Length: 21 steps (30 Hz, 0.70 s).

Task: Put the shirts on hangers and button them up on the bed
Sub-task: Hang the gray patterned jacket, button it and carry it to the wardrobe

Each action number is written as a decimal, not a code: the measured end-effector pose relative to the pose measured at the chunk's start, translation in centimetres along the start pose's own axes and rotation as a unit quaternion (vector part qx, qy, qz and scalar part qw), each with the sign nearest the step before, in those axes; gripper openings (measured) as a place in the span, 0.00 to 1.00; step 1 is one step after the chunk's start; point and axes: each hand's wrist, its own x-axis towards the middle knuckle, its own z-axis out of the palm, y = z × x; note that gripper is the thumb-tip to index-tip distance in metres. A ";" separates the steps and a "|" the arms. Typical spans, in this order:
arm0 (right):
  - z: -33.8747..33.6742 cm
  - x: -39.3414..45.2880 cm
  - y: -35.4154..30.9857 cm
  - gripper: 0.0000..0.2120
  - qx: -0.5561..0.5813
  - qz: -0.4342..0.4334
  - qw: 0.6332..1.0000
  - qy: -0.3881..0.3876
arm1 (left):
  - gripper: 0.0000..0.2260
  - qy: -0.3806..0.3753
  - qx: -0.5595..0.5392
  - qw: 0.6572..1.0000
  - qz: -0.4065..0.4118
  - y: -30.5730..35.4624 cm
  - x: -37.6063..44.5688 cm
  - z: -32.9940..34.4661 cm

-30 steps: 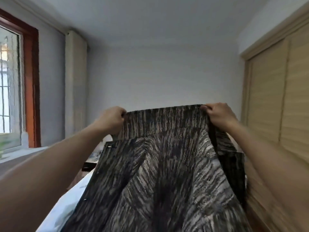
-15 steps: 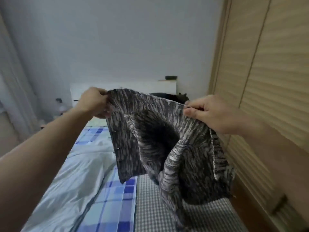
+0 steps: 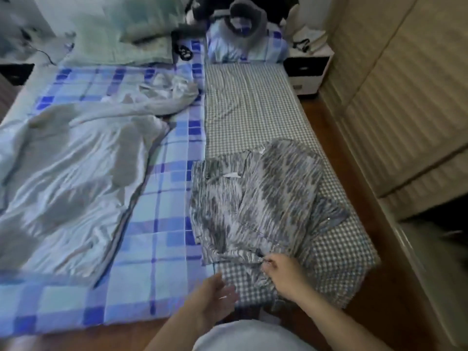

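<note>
On the bed (image 3: 162,224), toward its right side on the grey checked sheet (image 3: 253,102), I see the grey streaked shirt (image 3: 266,198) lying spread and rumpled, its hem nearest me. I can see no hanger anywhere, and the front looks unfastened, so I judge the task barely begun: the shirt is laid down, while hanging and buttoning remain. My right hand (image 3: 283,277) is at the shirt's near hem, fingers curled and pinching the edge of the fabric. My left hand (image 3: 215,297) hovers just left of it, near the bed's foot edge, fingers loosely spread, touching nothing. A pale satin quilt (image 3: 65,178) lies crumpled well left of the shirt.
</note>
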 end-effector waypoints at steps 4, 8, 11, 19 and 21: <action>2.2 -0.8 -3.3 0.12 -0.058 -0.075 0.995 -0.008 | 0.17 0.001 0.005 0.999 0.046 1.3 1.5 0.7; 2.3 -2.3 -5.8 0.13 -0.107 -0.150 0.980 -0.073 | 0.16 0.011 -0.060 0.995 0.083 5.0 1.7 2.5; 1.6 -3.2 -7.1 0.05 -0.090 -0.190 0.967 -0.146 | 0.11 0.061 -0.084 0.980 0.168 7.0 0.9 3.0; -13.2 -1.4 -12.9 0.17 0.002 -0.236 0.971 -0.023 | 0.12 -0.043 0.327 0.831 0.448 10.8 -9.4 0.8; -16.0 -1.8 -16.6 0.19 -0.041 -0.322 0.946 0.019 | 0.11 -0.074 0.482 0.745 0.455 11.4 -12.7 1.8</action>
